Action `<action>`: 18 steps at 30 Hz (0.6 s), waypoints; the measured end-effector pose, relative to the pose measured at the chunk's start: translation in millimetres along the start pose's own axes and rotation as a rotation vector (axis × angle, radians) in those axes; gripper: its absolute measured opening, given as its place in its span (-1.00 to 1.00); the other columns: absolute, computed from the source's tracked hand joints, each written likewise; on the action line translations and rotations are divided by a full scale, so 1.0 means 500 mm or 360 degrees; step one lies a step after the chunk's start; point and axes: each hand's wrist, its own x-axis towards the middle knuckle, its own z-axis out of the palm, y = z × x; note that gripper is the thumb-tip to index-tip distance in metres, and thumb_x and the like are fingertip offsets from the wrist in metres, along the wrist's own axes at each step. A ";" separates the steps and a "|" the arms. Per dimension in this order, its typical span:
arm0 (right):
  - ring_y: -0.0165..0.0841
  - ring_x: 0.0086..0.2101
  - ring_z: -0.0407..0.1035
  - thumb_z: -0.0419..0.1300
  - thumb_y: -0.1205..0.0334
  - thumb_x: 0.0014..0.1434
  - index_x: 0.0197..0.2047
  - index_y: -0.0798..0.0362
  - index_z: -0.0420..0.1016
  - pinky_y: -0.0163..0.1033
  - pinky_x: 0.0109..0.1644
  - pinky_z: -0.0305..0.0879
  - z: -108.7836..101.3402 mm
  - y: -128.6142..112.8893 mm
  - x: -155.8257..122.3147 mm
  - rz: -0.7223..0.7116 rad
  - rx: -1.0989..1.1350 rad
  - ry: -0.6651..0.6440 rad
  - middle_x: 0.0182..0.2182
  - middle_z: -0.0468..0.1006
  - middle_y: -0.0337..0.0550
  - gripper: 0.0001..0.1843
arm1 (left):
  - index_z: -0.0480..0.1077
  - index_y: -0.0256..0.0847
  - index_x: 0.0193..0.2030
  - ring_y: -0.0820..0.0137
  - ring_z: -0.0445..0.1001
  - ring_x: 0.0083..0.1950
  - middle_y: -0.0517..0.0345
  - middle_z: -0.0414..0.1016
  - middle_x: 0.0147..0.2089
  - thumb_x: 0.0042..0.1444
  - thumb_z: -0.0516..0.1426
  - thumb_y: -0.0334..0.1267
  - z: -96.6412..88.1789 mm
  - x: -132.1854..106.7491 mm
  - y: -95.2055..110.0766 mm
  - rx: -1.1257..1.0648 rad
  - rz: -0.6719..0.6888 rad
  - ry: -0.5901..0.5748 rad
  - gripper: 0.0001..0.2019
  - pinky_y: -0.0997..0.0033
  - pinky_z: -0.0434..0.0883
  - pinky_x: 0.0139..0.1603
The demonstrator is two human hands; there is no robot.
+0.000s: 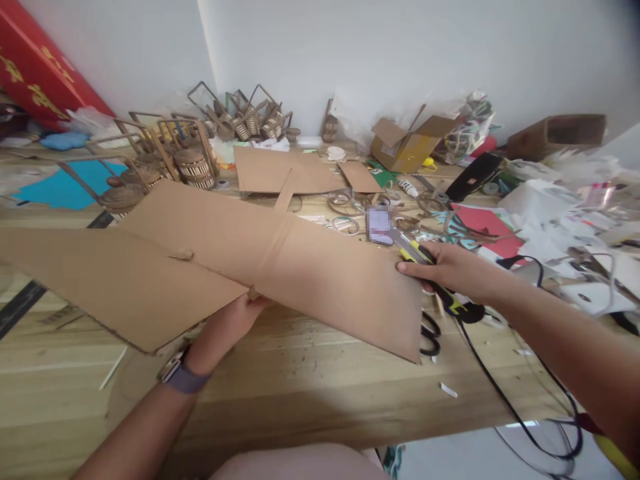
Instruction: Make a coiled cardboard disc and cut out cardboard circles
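Observation:
A large folded sheet of brown cardboard point(320, 267) spans the middle of the view, raised over the wooden table, with a second flap point(115, 280) hinged at its left. My left hand point(247, 313) is closed on its near edge at the notch between the two panels; most of its fingers are hidden underneath. In my right hand point(437, 263) is a yellow-and-black utility knife point(411, 252), its blade out and pointing away to the left. This hand is closed around the handle, close to the sheet's right end. Black scissor handles point(430, 333) stick out from under that end.
Small woven baskets with handles point(193, 167) stand at the back left. Another cardboard piece point(280, 170), an open box point(410, 143) and a black speaker point(473, 177) lie farther back. Plastic bags and red paper point(487, 227) clutter the right. A black cable point(493, 380) hangs over the table edge.

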 end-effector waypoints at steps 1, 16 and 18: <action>-0.40 -0.62 0.24 0.26 -0.24 0.01 -0.44 -0.03 0.27 -0.31 -0.54 0.13 0.009 0.000 0.004 -0.0039 -0.0076 0.0017 -0.68 0.33 -0.36 -0.54 | 0.56 -0.09 -0.15 -0.03 0.36 0.32 -0.04 0.65 0.00 0.12 0.15 -0.02 0.005 -0.007 -0.007 0.0077 0.0037 0.0019 -0.72 0.02 0.27 0.34; -0.33 -0.62 0.31 0.07 -0.12 0.22 -0.37 -0.05 0.22 -0.28 -0.52 0.16 0.088 0.005 -0.008 -0.0085 -0.0115 0.0051 -0.68 0.39 -0.34 -0.67 | 0.49 -0.14 0.11 0.16 0.60 -0.17 0.03 0.66 -0.18 0.26 0.02 0.08 0.016 -0.136 0.077 -0.0093 -0.0207 -0.0632 -0.53 0.23 0.49 -0.18; -0.36 -0.61 0.33 0.05 -0.20 0.24 -0.30 -0.05 0.25 -0.31 -0.53 0.20 0.115 -0.016 -0.041 -0.0142 0.0245 -0.0252 -0.65 0.38 -0.38 -0.63 | 0.41 -0.20 0.18 0.27 0.55 -0.28 0.08 0.59 -0.24 0.22 0.06 0.15 0.036 -0.110 0.106 -0.0427 -0.0271 -0.0606 -0.44 0.34 0.45 -0.29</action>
